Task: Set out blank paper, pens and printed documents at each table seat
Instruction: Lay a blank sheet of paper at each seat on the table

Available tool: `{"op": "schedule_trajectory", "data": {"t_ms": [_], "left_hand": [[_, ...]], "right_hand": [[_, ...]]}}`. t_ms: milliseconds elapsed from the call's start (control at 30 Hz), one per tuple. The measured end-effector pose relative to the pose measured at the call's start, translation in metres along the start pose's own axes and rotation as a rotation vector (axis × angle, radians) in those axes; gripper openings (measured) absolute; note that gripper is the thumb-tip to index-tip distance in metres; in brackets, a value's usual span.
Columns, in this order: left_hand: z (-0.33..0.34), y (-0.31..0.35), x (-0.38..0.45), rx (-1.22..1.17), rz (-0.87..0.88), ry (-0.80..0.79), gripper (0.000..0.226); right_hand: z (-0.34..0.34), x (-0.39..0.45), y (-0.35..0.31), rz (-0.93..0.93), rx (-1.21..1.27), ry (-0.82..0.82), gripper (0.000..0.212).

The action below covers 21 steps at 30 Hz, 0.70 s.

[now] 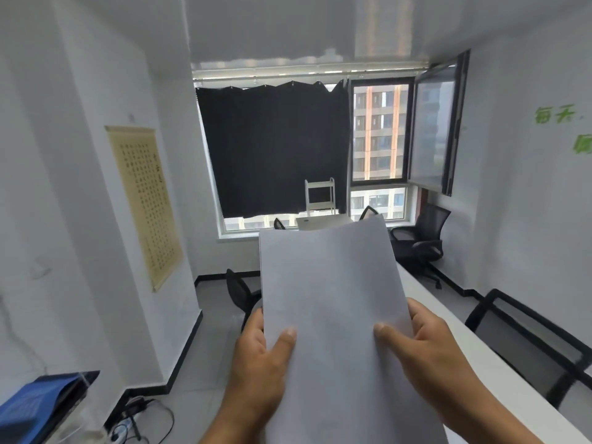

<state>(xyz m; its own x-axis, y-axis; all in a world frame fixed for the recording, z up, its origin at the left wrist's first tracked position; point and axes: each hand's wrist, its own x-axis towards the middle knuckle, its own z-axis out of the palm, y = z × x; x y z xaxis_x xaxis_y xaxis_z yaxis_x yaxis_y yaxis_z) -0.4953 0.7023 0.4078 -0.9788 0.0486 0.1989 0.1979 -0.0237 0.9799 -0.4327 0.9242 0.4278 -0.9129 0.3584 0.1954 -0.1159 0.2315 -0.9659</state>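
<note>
Sheaf of blank paper [333, 302] pinched at lower corners by left hand [259, 357] and right hand [426, 357]; long axis pointing away along table [499, 366]; nearest seats rightward, closer to right hand.

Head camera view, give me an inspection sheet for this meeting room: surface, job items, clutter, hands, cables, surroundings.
Surface: long white table, mostly hidden behind the paper.
Job's things: stack of blank white paper sheets held up in both hands; no pens or printed documents seen.
Clutter: blue plastic folder at lower left.
Hands: left hand and right hand each grip a side edge, thumbs on front.
Cables: dark cords tangled on the floor by the wall.
Surroundings: black mesh office chairs, black curtain, open window, yellowish calligraphy scroll.
</note>
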Motion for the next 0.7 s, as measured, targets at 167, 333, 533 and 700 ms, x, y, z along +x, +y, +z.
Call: {"op": "schedule_trajectory", "data": {"t_ms": [167, 333, 533, 700], "left_hand": [[-0.073, 0.018, 0.003, 0.007, -0.02, 0.017, 0.022], [-0.105, 0.017, 0.032, 0.02, -0.025, 0.04, 0.021], [-0.116, -0.003, 0.101, 0.057, -0.041, 0.073, 0.022], [-0.118, -0.012, 0.176, 0.092, -0.028, 0.096, 0.022]], "right_hand": [[0.069, -0.006, -0.023, -0.029, 0.021, -0.026, 0.023], [0.111, 0.017, -0.026, -0.033, 0.057, -0.054, 0.025], [0.149, 0.085, -0.008, -0.005, 0.099, -0.084, 0.024], [0.178, 0.161, 0.005, -0.007, 0.121, -0.087, 0.021]]}}
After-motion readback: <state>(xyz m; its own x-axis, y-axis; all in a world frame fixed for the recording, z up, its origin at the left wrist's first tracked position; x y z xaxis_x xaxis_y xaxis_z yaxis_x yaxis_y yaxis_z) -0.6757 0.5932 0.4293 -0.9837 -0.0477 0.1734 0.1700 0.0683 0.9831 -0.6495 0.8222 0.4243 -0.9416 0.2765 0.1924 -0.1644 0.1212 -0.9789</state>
